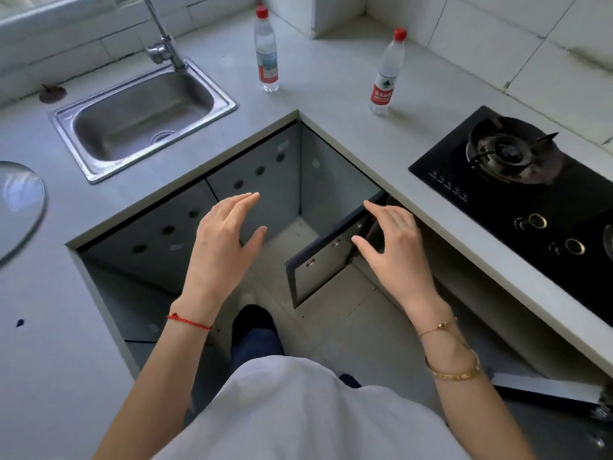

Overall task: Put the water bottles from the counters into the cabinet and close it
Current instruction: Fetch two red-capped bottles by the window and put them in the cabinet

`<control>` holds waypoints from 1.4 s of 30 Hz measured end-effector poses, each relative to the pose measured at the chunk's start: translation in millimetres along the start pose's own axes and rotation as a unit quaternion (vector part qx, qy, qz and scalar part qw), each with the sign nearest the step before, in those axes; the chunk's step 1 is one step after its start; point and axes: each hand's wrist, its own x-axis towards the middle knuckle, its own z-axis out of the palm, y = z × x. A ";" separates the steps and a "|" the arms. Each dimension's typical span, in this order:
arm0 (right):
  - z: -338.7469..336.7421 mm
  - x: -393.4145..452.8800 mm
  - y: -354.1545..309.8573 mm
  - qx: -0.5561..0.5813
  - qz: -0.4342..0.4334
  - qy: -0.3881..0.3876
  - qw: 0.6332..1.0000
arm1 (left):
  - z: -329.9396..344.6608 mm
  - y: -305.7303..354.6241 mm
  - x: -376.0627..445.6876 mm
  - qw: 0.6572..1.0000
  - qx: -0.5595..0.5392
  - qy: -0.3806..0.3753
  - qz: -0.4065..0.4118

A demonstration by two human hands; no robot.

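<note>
Two clear water bottles with red caps stand upright on the grey counter. One bottle is at the back near the corner, the other bottle stands to the right, close to the hob. Below the right counter a cabinet door hangs partly open. My right hand hovers at the door's top edge, fingers apart, holding nothing. My left hand is held open in the air in front of the closed lower cabinets. The cabinet's inside is hidden.
A steel sink with a tap is set in the left counter. A black gas hob lies at the right. A round glass lid sits at the far left. Another door stands open low right.
</note>
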 end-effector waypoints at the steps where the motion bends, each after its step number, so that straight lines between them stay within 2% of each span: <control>1: 8.1 16.5 -7.0 -0.002 -0.001 0.000 1.000 | -3.4 -13.3 14.3 1.000 -0.001 0.002 0.000; 11: 90.3 181.4 -110.7 0.037 0.050 0.038 0.997 | -61.1 -148.0 187.6 0.999 0.001 -0.004 0.049; 17: 118.5 246.9 -133.0 0.046 0.092 0.059 0.993 | -66.1 -194.9 265.7 0.995 -0.001 -0.024 0.093; 29: 115.0 320.8 -104.3 0.021 0.140 0.106 0.984 | -33.1 -187.6 368.2 0.988 -0.047 -0.048 0.136; 33: 103.7 360.3 -86.9 0.017 0.133 0.124 0.983 | -17.4 -175.4 413.2 0.988 -0.032 -0.045 0.141; 42: 59.5 457.5 -32.4 -0.013 0.089 0.107 0.990 | 26.1 -134.4 512.4 0.992 -0.053 -0.013 0.113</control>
